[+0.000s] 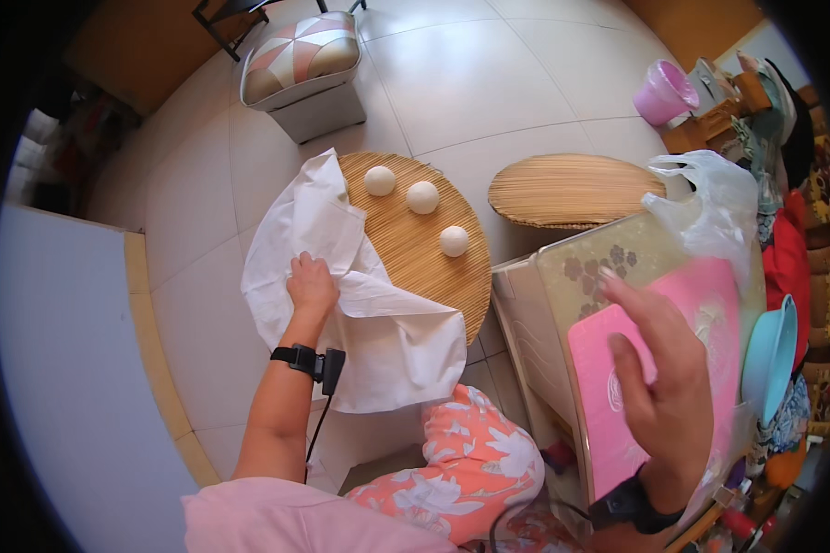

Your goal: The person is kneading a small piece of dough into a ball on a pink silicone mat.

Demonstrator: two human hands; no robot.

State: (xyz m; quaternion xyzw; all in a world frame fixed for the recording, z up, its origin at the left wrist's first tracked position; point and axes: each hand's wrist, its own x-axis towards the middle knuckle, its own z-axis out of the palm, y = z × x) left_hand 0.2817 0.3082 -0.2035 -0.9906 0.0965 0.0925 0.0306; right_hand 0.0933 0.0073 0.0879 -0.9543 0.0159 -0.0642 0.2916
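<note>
My left hand [312, 285] is curled onto a white cloth [387, 345], its fingers closed on the fabric. Folded and creased, the cloth drapes over the left and near part of a round woven tray [408, 256]. Three pale dough balls [380, 181], [422, 198], [454, 241] rest apart on the tray's uncovered side. My right hand [664, 373], slightly blurred, hovers over a pink mat [605, 345] with thumb and fingers apart and nothing in it. White powdery smears mark the mat. Whatever lies under the cloth is hidden.
The mat lies on a table with a flowered cover [560, 269]. A white plastic bag [712, 200] and a turquoise basin [768, 363] are at its right. Beyond it stands another round woven surface [574, 190]. A patterned stool [304, 69] and pink bin [664, 93] are farther off.
</note>
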